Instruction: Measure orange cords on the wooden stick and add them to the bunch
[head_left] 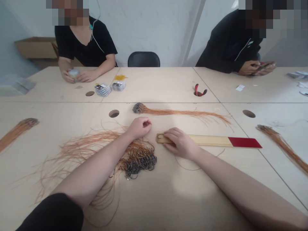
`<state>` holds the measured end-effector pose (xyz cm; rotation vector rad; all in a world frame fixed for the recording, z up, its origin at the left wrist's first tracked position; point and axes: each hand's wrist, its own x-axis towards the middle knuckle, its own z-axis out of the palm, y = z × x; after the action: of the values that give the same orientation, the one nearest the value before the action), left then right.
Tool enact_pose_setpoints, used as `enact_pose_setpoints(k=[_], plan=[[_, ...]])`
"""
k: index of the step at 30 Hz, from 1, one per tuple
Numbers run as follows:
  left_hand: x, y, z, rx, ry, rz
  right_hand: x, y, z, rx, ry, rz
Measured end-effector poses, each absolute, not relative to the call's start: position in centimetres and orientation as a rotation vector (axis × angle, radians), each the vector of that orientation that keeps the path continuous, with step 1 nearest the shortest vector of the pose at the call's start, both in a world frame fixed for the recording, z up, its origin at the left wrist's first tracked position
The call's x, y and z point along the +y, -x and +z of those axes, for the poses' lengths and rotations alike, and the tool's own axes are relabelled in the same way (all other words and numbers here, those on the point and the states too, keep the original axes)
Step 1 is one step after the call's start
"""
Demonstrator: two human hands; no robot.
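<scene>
Your left hand [139, 127] is closed beside the cord tangle [137, 160]; your open right hand [179, 143] presses the wooden strip [204, 140], its red end pointing right.

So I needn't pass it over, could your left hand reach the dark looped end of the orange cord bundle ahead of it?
Probably yes: the left hand sits just short of the dark looped end, with nothing between them.

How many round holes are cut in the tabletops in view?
4. The far-left hole by the stacked packets; the middle hole beyond the left hand; the far hole with red-handled pliers in it; the right hole. Cords could hide more.
</scene>
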<state>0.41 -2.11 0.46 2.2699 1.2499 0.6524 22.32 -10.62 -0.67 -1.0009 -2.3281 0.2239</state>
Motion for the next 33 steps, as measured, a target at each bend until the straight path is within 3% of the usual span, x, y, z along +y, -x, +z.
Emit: enact_pose_setpoints(k=[25,33], plan=[[-3.2,-0.5,1.1,0.859,-2.498,0.892,-10.2,-22.7,-0.9,-2.202,0.945,0.147],[-3.1,-0.6,0.7,0.868,-2.487,0.778,-10.1,-22.8,-1.0,-2.239,0.967,0.15]])
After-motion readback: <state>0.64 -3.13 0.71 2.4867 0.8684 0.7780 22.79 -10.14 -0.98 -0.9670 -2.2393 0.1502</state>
